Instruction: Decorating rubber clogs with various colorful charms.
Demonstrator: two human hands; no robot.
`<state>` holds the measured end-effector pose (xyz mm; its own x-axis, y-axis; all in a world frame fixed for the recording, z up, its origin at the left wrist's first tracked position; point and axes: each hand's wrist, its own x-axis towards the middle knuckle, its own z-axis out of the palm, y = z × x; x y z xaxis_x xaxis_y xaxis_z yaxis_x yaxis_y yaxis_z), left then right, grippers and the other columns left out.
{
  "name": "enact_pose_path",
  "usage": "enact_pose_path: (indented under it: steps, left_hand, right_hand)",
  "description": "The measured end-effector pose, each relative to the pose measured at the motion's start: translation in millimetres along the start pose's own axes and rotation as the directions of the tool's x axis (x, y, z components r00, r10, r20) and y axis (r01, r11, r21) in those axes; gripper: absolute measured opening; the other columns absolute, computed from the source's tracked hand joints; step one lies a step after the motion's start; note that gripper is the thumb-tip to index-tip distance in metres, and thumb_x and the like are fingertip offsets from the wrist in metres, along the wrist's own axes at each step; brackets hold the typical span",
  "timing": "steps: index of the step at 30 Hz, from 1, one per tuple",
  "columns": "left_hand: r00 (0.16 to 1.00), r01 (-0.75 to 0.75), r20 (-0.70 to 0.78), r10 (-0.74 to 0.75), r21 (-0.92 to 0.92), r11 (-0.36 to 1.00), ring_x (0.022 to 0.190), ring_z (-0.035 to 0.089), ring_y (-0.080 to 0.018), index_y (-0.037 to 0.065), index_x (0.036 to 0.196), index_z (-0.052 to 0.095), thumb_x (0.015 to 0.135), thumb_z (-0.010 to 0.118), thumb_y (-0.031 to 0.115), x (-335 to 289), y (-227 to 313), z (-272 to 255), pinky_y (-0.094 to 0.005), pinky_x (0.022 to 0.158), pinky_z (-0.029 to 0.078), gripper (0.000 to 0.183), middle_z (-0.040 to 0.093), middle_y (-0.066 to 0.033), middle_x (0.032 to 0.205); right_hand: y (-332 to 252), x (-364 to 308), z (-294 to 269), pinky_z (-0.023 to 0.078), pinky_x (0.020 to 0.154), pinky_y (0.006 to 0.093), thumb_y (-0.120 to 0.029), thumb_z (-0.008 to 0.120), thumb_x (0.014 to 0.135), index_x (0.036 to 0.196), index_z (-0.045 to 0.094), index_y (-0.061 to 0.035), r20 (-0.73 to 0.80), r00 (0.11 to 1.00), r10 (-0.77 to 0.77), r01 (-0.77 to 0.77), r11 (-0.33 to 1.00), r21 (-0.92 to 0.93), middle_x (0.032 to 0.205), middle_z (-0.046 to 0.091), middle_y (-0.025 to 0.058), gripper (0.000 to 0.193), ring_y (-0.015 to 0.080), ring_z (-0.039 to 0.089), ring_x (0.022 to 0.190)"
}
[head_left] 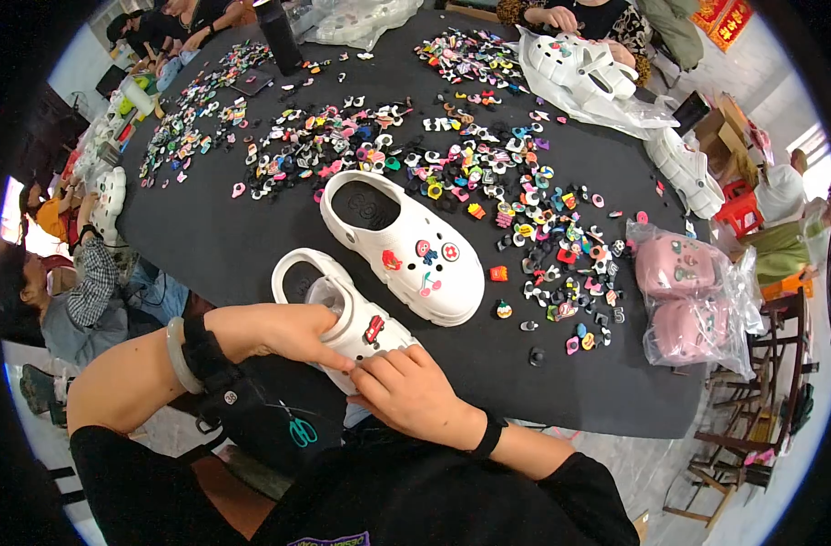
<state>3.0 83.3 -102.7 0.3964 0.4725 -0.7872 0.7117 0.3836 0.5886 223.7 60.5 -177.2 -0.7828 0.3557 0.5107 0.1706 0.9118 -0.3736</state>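
Observation:
A white clog (397, 336) is tilted at the table's near edge, between my hands. My left hand (274, 329) grips it, with the thumb inside the opening and the fingers along its side. My right hand (414, 393) is curled over the toe, its fingertips meeting my left index finger; anything pinched under them is hidden. A red vehicle-shaped charm (373, 329) sits on this clog's upper. Just beyond lies a second white clog (461, 289), bearing several charms, among them red cherries (430, 286) and a blue-and-red figure (425, 251).
Loose colourful shoe charms (488, 168) spread over the black table (215, 237). Bagged pink clogs (679, 264) lie at right, more white clogs (579, 73) at far right. A dark bottle (277, 36) stands at the back. Teal scissors (302, 431) hang by my lap. Other people sit around.

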Motion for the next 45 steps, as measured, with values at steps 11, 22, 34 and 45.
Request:
enact_pose_path:
  steps: [11,22,34,45]
  left_hand:
    - [0.999,-0.041,-0.011,0.039,-0.271,0.962,0.102,0.059,-0.0159,-0.002,0.121,0.060,0.091,0.065,0.019,4.5,-19.2,18.8,-0.0306,0.091,0.046,0.037,0.065,-0.0098,0.114]
    - [0.990,-0.129,0.017,0.137,-0.249,0.960,0.098,0.062,-0.0168,-0.002,0.121,0.060,0.084,0.069,0.011,10.1,-23.9,16.1,-0.0301,0.086,0.048,0.041,0.067,-0.0122,0.111]
    - [0.980,-0.195,-0.106,0.168,-0.368,0.909,0.100,0.063,-0.0146,-0.002,0.116,0.063,0.086,0.070,0.012,6.3,-22.5,17.1,-0.0303,0.088,0.050,0.034,0.068,-0.0114,0.110]
    - [0.972,-0.220,-0.146,0.185,-0.278,0.935,0.102,0.062,-0.0151,-0.002,0.120,0.061,0.087,0.070,0.011,5.9,-27.1,22.2,-0.0316,0.091,0.049,0.037,0.067,-0.0093,0.114]
  right_hand:
    - [2.5,0.0,-4.6,0.041,0.073,0.0365,-0.020,0.074,0.075,0.096,0.056,-0.0057,0.027,0.994,0.105,-0.108,0.976,0.188,0.093,0.055,0.0076,0.032,0.0238,0.055,0.086]
    - [8.3,-11.9,-10.3,0.044,0.077,0.0354,-0.024,0.079,0.073,0.098,0.060,-0.0061,-0.051,0.995,0.089,-0.071,0.956,0.286,0.099,0.059,0.0069,0.036,0.0235,0.058,0.091]
    - [-1.3,-29.1,-13.8,0.042,0.078,0.0363,-0.012,0.079,0.069,0.092,0.067,-0.0123,-0.156,0.982,0.108,-0.079,0.980,0.181,0.101,0.062,-0.0007,0.026,0.0187,0.058,0.094]
    - [1.3,-20.7,-8.2,0.039,0.080,0.0360,-0.018,0.080,0.070,0.091,0.068,-0.0142,-0.168,0.964,0.205,-0.153,0.948,0.279,0.097,0.060,-0.0011,0.025,0.0199,0.057,0.095]
